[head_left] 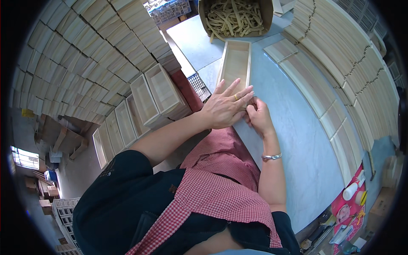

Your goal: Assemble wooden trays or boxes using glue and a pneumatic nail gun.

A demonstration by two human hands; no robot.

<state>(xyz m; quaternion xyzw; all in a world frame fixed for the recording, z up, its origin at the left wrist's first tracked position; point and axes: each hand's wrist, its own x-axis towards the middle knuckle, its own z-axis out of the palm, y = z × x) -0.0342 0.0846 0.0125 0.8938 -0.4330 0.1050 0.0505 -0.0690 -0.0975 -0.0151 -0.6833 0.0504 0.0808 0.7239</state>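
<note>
A long, shallow wooden box (236, 61) of pale wood lies lengthways on the grey-blue table (293, 140). My left hand (223, 108) lies flat over the box's near end, fingers spread and a ring on one finger. My right hand (258, 117) is curled against the same near end, right beside the left, fingertips pressed to the wood. What the fingers pinch is hidden under the left hand. A bracelet sits on my right wrist.
A cardboard box (236, 17) full of pale strips stands beyond the wooden box. Rows of flat wooden panels (340, 72) line the table's right side. Finished wooden boxes (157, 95) are stacked at my left, beneath a tall wall of piled boxes (80, 51). A white bottle (352, 190) lies at lower right.
</note>
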